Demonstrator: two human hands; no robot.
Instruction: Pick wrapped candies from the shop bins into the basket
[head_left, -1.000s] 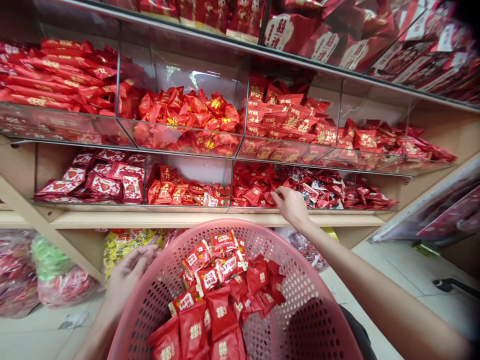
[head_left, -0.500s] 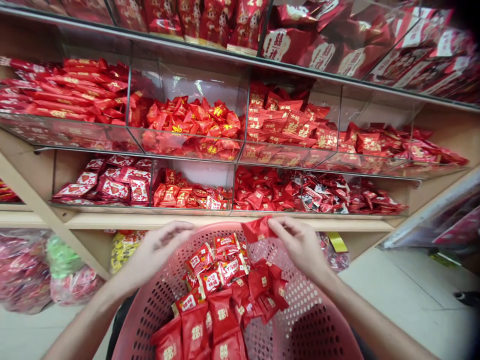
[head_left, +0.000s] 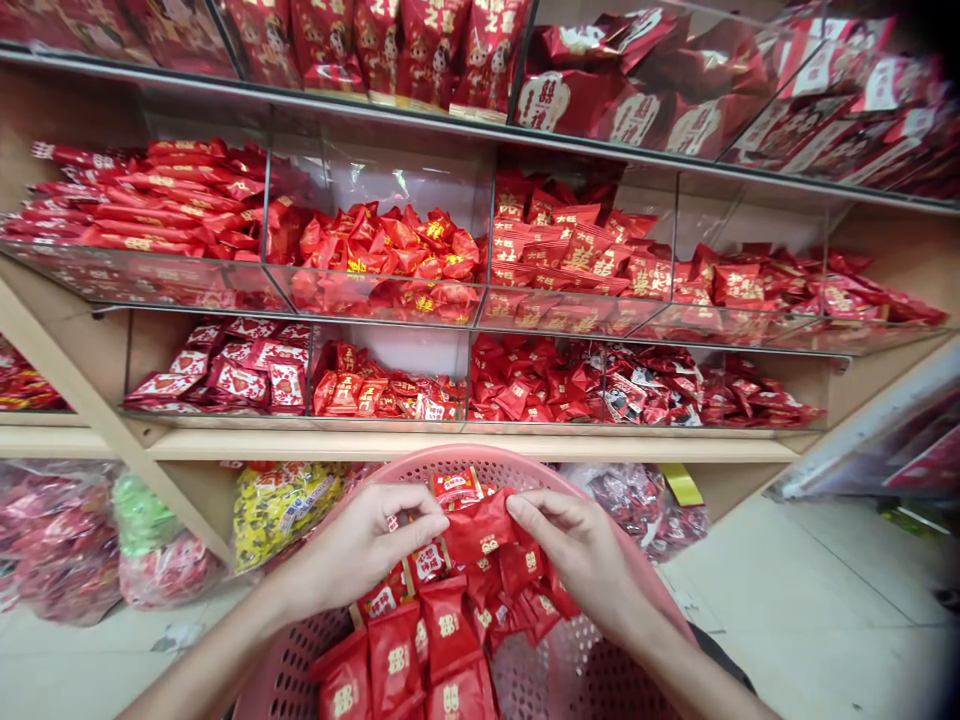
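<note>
A red candy packet (head_left: pixel 480 527) with a gold mark is stretched between my two hands, over a pink perforated plastic basket (head_left: pixel 600 500). My left hand (head_left: pixel 382 535) pinches its left end between thumb and fingers. At the other end, my right hand (head_left: pixel 570 545) grips the corner the same way. Below lie larger red packets (head_left: pixel 448 622) with gold characters, and behind them smaller red-and-white wrapped candies (head_left: pixel 429 562). My hands and the held packet hide part of this pile.
Shelves with clear dividers hold red sweets (head_left: pixel 390 245) in front of me. A wooden shelf edge (head_left: pixel 300 446) runs just behind the basket. Under it stand a yellow bag (head_left: pixel 281 505) and a bag of red packets (head_left: pixel 637 505) on the tiled floor.
The packet in my right hand has come down from the basket's far rim to above the pile. My left hand has moved right and closed on its other end.
</note>
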